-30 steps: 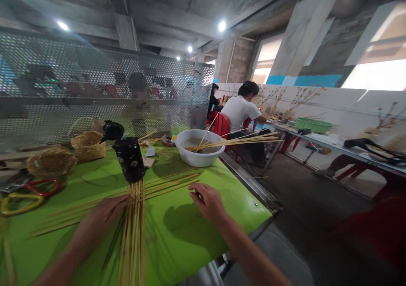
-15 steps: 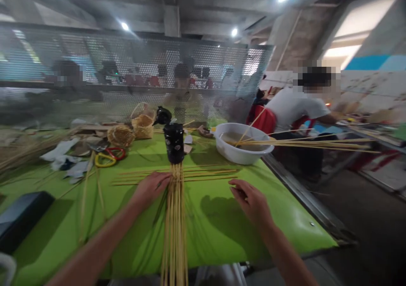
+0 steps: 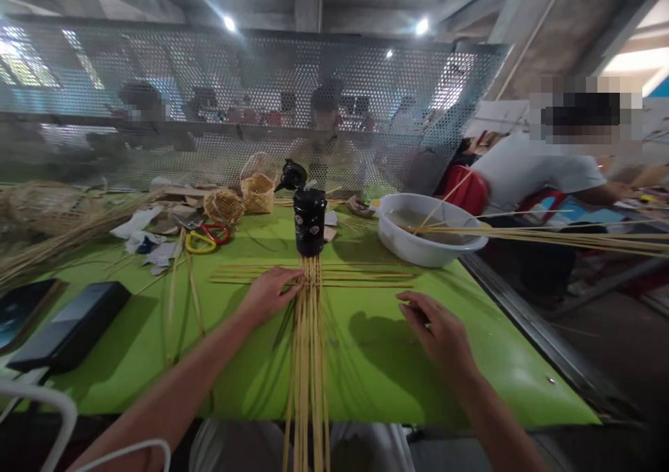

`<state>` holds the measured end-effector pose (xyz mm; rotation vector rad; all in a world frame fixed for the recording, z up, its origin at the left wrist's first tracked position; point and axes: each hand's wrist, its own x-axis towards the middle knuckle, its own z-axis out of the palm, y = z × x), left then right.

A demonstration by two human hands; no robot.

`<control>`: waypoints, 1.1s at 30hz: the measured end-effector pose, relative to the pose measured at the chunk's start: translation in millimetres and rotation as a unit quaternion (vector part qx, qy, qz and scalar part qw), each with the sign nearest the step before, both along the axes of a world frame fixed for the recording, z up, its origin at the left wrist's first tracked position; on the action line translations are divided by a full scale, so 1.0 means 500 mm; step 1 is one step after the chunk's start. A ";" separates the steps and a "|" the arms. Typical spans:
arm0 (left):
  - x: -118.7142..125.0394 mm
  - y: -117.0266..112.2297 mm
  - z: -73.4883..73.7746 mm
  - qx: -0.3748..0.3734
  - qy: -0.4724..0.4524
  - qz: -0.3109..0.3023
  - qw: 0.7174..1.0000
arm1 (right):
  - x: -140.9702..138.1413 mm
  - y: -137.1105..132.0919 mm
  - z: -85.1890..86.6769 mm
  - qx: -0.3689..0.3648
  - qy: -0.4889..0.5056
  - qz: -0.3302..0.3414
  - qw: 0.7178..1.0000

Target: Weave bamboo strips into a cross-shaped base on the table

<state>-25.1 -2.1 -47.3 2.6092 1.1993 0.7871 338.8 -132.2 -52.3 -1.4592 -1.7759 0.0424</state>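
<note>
Long pale bamboo strips point(image 3: 308, 346) run from under a black bottle point(image 3: 310, 224) toward me and over the table's front edge. Thinner crosswise strips point(image 3: 366, 277) are laid through them just in front of the bottle. My left hand point(image 3: 272, 292) lies with its fingertips on the left side of this crossing, fingers stretched out, thumb a little apart. My right hand point(image 3: 439, 325) is off to the right, above the table, with loosely bent fingers and nothing visible in it. The bottle stands upright on the far part of the lengthwise strips, its lid flipped up.
A white basin point(image 3: 418, 252) of water with long strips point(image 3: 554, 236) sticking out stands at the right. Scissors point(image 3: 201, 242), small woven baskets point(image 3: 258, 196) and paper scraps lie back left. A dark box point(image 3: 70, 325) is at the left. A person point(image 3: 543, 169) sits beyond the right edge.
My view has turned slightly left and down, so things appear farther right. My left hand stays at the crossing, its thumb now more apart. My right hand still hovers at the right.
</note>
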 end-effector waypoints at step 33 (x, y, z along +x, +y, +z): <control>0.006 0.007 0.002 -0.040 0.003 0.011 0.999 | -0.208 0.234 0.030 -0.108 -0.190 0.134 0.967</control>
